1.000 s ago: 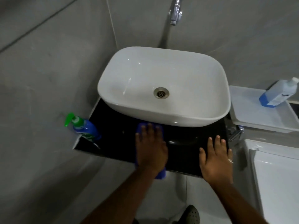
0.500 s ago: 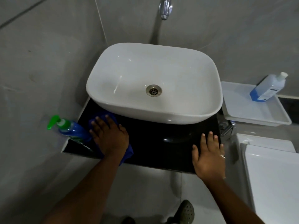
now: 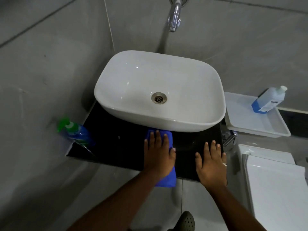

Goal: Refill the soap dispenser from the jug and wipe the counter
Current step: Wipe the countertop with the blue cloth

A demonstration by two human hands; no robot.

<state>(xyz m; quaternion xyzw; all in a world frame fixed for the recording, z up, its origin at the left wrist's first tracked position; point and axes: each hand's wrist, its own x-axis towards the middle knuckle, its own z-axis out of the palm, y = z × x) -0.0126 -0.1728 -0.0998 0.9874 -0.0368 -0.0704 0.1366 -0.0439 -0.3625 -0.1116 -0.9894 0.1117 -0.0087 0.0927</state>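
Centrally, the left hand (image 3: 158,154) presses a blue microfibre cloth (image 3: 164,179) flat, fingers spread, for wiping the black desk (image 3: 116,139). Lower right, the right hand (image 3: 211,165) rests flat and empty, bracing.

You see two hands: the left hand (image 3: 158,157) and the right hand (image 3: 210,164). You have one blue cloth (image 3: 166,179), one black tabletop (image 3: 120,144) and one white basin (image 3: 160,90) with one drain (image 3: 159,97). One chrome tap (image 3: 174,15) shows above. Count two bottles: one green-topped soap dispenser (image 3: 76,132) and one blue-filled jug (image 3: 268,100). There is one white tray (image 3: 250,120), one ring (image 3: 224,164) and one shoe (image 3: 185,221).
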